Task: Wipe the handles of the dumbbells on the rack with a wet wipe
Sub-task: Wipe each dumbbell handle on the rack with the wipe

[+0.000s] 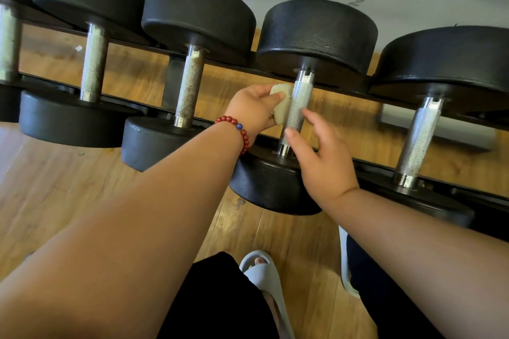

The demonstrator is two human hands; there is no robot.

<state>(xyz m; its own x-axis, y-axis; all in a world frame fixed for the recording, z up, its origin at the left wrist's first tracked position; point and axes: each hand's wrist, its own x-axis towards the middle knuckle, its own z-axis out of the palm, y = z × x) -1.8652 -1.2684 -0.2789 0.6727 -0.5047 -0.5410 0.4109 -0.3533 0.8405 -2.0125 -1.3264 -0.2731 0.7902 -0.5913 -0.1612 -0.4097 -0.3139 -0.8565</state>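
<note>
Where the rack (380, 173) crosses the wooden floor (55, 187), the landmark is the knurled handle (298, 104) of the fourth dumbbell from the left. Left of that handle, three more dumbbells (93, 60) lie across the rails, and the nearest one's shaft looks dull and spotted.

Just left of the handle is the left hand (253, 107), with a red bead bracelet (239, 129) at its wrist. It pinches a crumpled, off-white wet wipe (282, 103) between thumb and fingers and presses it against the handle's left side, about midway along.

Just right of the handle, the right hand (325, 162) is spread and loose, holding nothing. Its thumb tip lies over the handle's lower end and its forefinger is just beside the shaft, but whether they touch it cannot be told.

Farther right of the handle, a fifth dumbbell (418, 140) rests on the rack. Well below the handle, a pale slipper (264, 278) stands on the floor.
</note>
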